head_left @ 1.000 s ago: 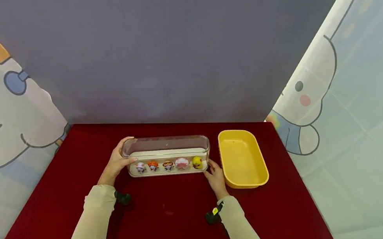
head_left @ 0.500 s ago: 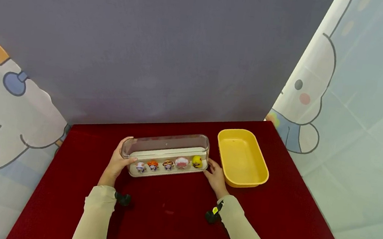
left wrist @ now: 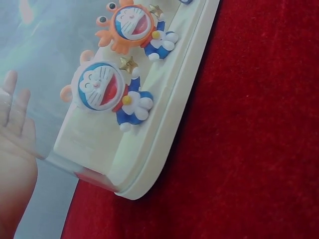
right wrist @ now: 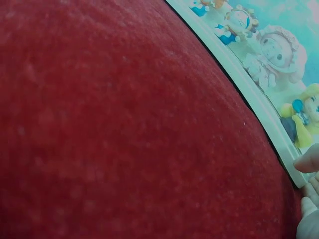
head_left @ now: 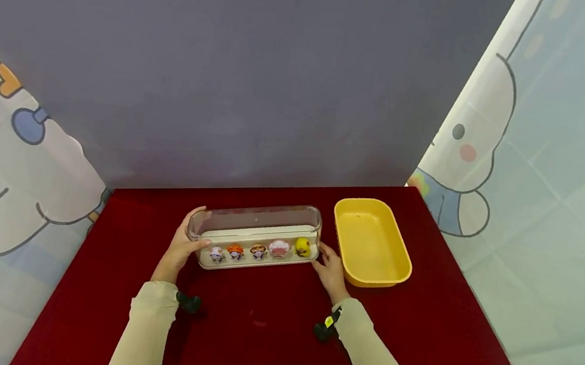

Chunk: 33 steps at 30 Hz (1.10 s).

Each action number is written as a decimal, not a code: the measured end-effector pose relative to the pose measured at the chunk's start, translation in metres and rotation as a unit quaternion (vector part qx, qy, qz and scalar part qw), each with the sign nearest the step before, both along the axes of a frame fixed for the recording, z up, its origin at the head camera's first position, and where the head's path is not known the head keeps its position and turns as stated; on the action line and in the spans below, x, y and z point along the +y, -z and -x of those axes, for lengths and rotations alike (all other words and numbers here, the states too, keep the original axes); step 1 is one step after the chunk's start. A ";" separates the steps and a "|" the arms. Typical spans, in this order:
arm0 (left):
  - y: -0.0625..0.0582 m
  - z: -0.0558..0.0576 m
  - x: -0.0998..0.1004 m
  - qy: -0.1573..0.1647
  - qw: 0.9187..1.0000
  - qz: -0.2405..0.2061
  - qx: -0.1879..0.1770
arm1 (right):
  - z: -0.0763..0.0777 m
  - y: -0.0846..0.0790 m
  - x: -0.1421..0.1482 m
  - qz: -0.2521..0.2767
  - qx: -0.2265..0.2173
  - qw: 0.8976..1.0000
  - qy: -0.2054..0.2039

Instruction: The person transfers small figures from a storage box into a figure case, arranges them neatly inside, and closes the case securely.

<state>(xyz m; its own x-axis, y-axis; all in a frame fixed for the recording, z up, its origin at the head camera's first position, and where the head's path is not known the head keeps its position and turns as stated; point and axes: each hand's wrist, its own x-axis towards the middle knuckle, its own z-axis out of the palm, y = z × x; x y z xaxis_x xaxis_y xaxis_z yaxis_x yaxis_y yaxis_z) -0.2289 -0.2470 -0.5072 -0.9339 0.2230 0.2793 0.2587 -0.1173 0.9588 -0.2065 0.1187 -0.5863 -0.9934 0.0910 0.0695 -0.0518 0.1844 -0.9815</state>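
Note:
A long display case with a clear cover and a cream base lies on the red cloth in the head view. Several small figurines stand in a row inside, among them an orange crab-hooded one, a pink-and-white frilled one and a yellow one. My left hand grips the case's left end, thumb at the front and fingers round the back. At the right end, my right hand holds the lower corner; in the right wrist view its thumb lies at the base's edge.
A yellow tray with nothing in it stands just right of the case, close to my right hand. Red cloth covers the table. A grey wall rises behind, and cartoon-printed curtains hang on both sides.

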 end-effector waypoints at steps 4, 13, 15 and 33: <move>-0.001 0.000 0.000 -0.002 1.000 0.008 -0.012 | 0.000 0.002 0.000 0.004 0.000 1.000 0.005; 0.000 0.001 0.000 0.004 1.000 0.007 0.000 | -0.002 0.007 0.002 0.033 0.054 0.998 -0.009; 0.001 0.002 0.000 0.002 1.000 0.008 0.004 | -0.002 0.005 0.002 0.038 0.042 0.998 -0.009; 0.001 -0.002 -0.002 -0.005 1.000 0.025 0.008 | 0.001 -0.002 -0.001 0.031 -0.022 0.999 -0.004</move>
<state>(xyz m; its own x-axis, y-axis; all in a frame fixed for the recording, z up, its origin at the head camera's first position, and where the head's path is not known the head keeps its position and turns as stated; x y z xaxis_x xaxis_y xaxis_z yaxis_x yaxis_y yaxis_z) -0.2269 -0.2495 -0.5083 -0.9317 0.2282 0.2827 0.2749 -0.0658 0.9592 -0.2075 0.1182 -0.5843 -0.9961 0.0858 0.0200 -0.0094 0.1221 -0.9925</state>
